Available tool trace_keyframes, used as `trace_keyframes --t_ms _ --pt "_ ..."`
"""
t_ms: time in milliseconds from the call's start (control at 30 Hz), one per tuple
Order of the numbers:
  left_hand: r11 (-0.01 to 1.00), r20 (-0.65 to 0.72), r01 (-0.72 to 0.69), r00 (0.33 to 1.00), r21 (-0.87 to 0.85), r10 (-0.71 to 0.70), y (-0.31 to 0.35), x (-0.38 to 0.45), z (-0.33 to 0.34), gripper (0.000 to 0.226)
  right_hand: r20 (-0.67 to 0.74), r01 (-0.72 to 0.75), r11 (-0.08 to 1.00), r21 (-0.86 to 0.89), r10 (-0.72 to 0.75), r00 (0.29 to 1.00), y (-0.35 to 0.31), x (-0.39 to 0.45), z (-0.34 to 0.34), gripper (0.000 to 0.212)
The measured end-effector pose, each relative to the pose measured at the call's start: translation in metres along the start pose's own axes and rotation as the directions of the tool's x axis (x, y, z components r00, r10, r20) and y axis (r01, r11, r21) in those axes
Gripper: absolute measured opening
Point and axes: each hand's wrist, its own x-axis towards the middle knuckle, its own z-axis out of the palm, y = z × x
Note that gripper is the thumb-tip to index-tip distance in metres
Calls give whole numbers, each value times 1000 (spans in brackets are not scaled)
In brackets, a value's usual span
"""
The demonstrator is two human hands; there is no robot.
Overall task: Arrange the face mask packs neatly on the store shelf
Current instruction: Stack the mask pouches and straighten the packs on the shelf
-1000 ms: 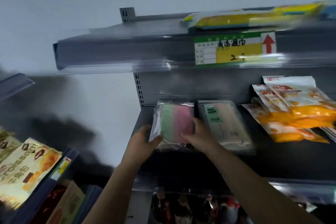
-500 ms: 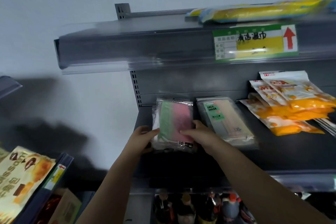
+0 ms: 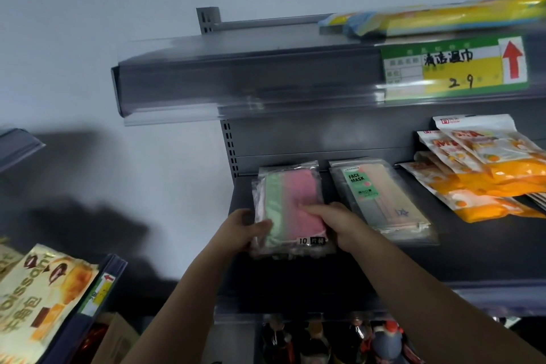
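A clear pack of green and pink face masks (image 3: 288,192) lies at the left end of the dark grey shelf (image 3: 384,269). My left hand (image 3: 243,230) grips its lower left edge, thumb on top. My right hand (image 3: 334,220) holds its right side, fingers resting across the pink masks. Just to the right lies a second clear pack with beige masks and a green "FACE MASK" label (image 3: 381,201), close beside the first and slightly skewed.
Orange and white pouches (image 3: 487,174) are piled at the shelf's right. The shelf above carries a green and yellow price tag (image 3: 455,66) and yellow packs (image 3: 443,18). Bottles (image 3: 339,340) stand below. Croissant bags (image 3: 38,298) sit on a lower left rack.
Both hands stay on the green and pink pack; my right fingers have slid further onto its face. The view has shifted slightly; the pack sits in nearly the same spot.
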Motion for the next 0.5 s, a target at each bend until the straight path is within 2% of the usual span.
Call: trace_keyframes --t_ms 33,100,133,200,267,367,500 --pt "999 5 -34 999 -7 34 -2 -2 -1 77 20 10 1000 -24 -10 1000 1 -3 0 58" --pt "994 23 -100 995 -34 100 -7 -4 -3 62 22 58 997 -56 -57 998 6 -6 1 81" --pt "991 25 -123 992 -49 125 -10 -4 -5 58 14 92 994 -55 -91 996 7 -8 2 83" --pt "979 17 -193 981 -69 194 -11 -7 -9 63 -8 188 981 -57 -189 982 6 -15 5 62" --pt "957 16 -281 959 -76 283 -8 -12 -12 72 5 296 953 -65 -296 955 3 -20 7 54" --pt "920 -21 -388 922 -48 387 1 -19 -14 85 38 452 886 -104 -450 892 -8 -26 10 62" --pt "873 -89 -482 875 -74 476 12 -26 -11 94 77 577 804 -142 -573 816 -15 -32 15 77"
